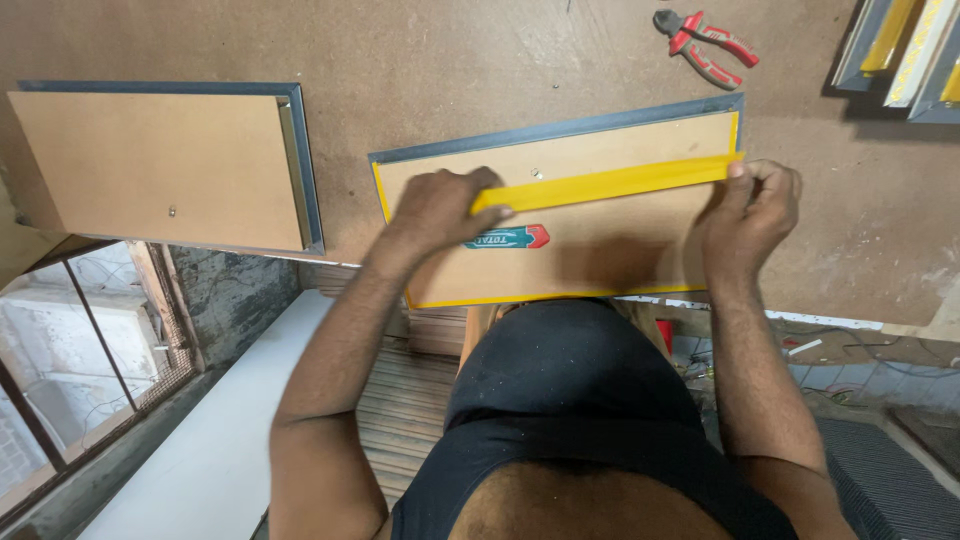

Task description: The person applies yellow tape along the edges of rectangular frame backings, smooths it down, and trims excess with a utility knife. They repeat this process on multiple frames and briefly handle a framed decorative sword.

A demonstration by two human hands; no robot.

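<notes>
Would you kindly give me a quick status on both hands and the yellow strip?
Left hand and right hand each pinch an end of the yellow strip. Strip lies across the frame's backing board. Pliers lie well apart.

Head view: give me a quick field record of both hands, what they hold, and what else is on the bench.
left hand: presses one end of the yellow strip
right hand: pinches the strip's other end
strip: lies across the brown backing board of the grey-edged picture frame
second frame: face down, off to the left hand's side
red-handled pliers: far edge of the brown hardboard bench
</notes>
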